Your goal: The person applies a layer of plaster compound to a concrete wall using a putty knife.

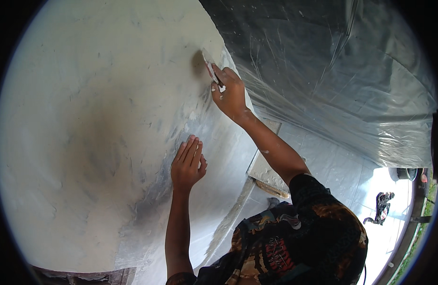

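A wide wall coated in whitish putty with grey smears fills the left and middle. My right hand, spotted with white, grips a putty knife near the wall's right edge. White paste covers the knife's blade, which is tilted near the surface; whether its edge touches cannot be told. Lower down, beside a darker grey patch, my left hand rests against the wall. Its fingers are stretched out close together, and it holds nothing that I can see.
Clear plastic sheeting hangs wrinkled at the right. A putty-smeared board lies low beyond my right forearm, above tiled flooring. Farther right are a crumpled black item and a dark bucket.
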Action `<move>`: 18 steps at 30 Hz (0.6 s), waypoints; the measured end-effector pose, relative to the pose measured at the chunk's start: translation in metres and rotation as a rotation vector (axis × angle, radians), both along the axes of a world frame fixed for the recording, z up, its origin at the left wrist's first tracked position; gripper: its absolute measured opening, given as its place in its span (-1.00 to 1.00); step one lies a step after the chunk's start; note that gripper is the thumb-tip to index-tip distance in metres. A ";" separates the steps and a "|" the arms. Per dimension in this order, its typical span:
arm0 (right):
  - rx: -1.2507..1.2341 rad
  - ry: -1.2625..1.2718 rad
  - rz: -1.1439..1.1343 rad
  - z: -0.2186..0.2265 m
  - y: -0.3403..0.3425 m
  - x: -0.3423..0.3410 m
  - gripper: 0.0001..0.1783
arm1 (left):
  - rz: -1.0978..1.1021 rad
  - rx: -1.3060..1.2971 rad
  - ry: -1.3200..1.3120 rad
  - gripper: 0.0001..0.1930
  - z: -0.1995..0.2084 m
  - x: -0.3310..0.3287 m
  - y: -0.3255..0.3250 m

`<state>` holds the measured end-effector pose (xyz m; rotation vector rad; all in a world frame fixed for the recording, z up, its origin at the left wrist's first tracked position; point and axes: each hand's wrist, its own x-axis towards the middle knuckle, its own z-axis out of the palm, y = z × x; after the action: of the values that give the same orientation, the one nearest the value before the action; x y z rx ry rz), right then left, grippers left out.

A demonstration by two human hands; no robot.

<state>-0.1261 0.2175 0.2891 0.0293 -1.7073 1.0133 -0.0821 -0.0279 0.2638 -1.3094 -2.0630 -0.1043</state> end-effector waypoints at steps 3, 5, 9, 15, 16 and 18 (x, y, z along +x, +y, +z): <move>-0.094 0.033 -0.102 0.028 0.034 -0.018 -0.43 | -0.023 0.005 0.003 -0.67 0.001 0.003 0.003; -0.038 0.031 -0.143 0.033 0.039 -0.032 -0.42 | -0.032 0.017 0.007 -0.65 -0.001 0.000 0.006; 0.072 0.138 -0.107 0.006 -0.004 -0.023 -0.45 | -0.012 0.007 0.007 -0.67 -0.002 0.000 0.002; -0.181 0.102 0.125 0.015 0.031 0.017 -0.56 | -0.003 -0.006 0.013 -0.68 0.001 0.002 0.001; -0.190 0.123 0.062 0.017 0.057 0.003 -0.60 | -0.009 -0.006 0.016 -0.68 0.001 0.003 0.002; -0.229 0.182 0.055 0.016 0.113 -0.037 -0.67 | -0.012 -0.002 0.013 -0.67 -0.002 0.001 0.003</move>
<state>-0.1631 0.3304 0.3050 0.0195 -1.4255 1.2048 -0.0808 -0.0251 0.2618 -1.3212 -2.0451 -0.0988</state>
